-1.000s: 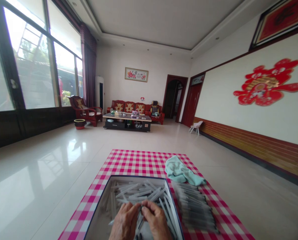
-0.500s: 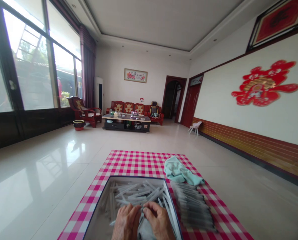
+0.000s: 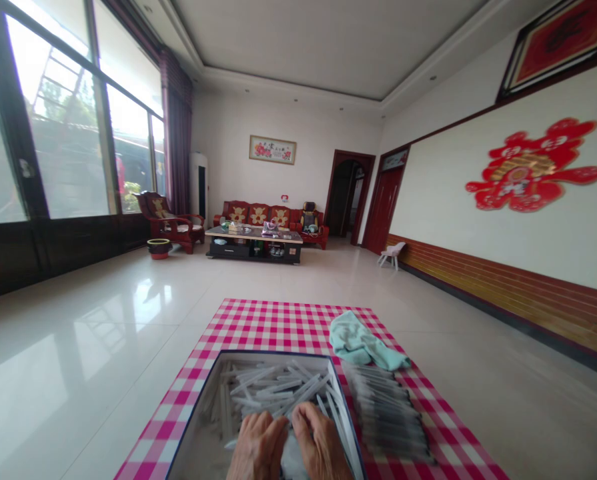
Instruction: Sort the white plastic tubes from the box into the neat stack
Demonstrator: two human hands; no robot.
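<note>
My left hand point(image 3: 256, 448) and my right hand point(image 3: 319, 445) sit side by side at the bottom edge, over the near end of a shallow dark-rimmed box point(image 3: 201, 402). The box is full of loose pale tubes point(image 3: 273, 387) that look like pen barrels. Both hands have their fingers curled down and drawn together; what they pinch is hidden under the knuckles. To the right of the box lies a tidy row of dark pens point(image 3: 388, 413) on the red-and-white checked cloth point(image 3: 273, 323).
A crumpled mint-green cloth point(image 3: 361, 343) lies on the checked cloth beyond the pen row. Glossy tiled floor surrounds the table. Far off stand a coffee table point(image 3: 254, 243), red sofas and a small white chair point(image 3: 391, 254).
Both hands have slid down toward the bottom edge and closer together. The dark piece seen between the fingers a second ago is now hidden.
</note>
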